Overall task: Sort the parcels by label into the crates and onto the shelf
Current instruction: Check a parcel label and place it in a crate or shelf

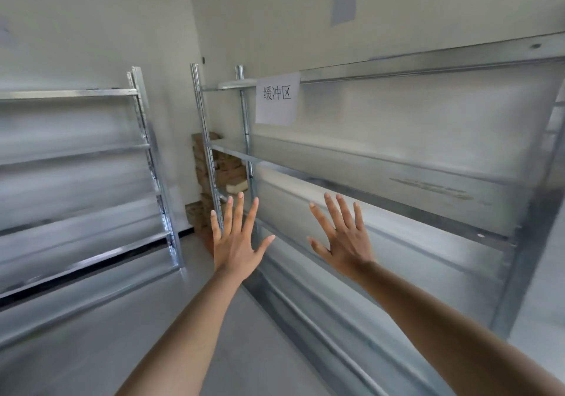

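Shelf [382, 163] units number two; both hands' fingers [240, 209] spread, holding nothing.

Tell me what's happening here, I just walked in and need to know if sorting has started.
A person stands before a metal shelf with both arms stretched forward. The left hand and right hand are open, fingers spread, holding nothing. A paper sign hangs on the shelf's upper rail. A second metal rack stands to the left, and stacked cardboard boxes sit in the corner behind the shelf. No parcel is in hand, so no sorting shows at this moment.
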A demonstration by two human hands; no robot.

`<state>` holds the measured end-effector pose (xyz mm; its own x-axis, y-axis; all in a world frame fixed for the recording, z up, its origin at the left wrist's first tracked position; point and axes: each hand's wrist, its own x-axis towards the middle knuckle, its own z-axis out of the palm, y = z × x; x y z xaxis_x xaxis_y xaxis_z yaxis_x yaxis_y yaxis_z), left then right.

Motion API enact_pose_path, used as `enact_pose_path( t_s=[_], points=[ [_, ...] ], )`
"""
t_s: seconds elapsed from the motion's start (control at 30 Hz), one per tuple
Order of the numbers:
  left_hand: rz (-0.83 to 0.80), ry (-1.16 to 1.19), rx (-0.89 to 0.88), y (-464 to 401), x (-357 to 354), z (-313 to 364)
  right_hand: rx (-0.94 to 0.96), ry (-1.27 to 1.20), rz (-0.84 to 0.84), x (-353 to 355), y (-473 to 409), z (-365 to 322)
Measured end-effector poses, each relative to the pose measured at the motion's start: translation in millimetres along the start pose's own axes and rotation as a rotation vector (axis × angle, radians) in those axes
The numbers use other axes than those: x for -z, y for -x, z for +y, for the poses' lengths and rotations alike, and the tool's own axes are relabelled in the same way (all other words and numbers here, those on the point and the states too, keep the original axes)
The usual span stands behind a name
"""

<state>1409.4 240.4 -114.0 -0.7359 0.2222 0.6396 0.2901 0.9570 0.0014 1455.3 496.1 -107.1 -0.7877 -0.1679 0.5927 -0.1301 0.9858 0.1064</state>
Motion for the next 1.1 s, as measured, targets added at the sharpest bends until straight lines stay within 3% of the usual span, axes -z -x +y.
enact_pose_path(
  t_s=[0.27, 0.8, 1.1],
  points=[
    [0.007, -0.031, 0.017, -45.1, -51.3, -76.5, 0.057, -0.027, 0.003, -78.7, -86.6, -44.2],
    [0.026, -0.155, 0.134, -229.1, -164.3, -201.3, 0.098, -0.129, 0.086, -242.9, -353.7, -51.1],
    [0.031, -0.193, 0.210, -299.9, -221.7, -283.3, 0.126, -0.182, 0.121, -315.4, -454.2, -73.1]
  ],
)
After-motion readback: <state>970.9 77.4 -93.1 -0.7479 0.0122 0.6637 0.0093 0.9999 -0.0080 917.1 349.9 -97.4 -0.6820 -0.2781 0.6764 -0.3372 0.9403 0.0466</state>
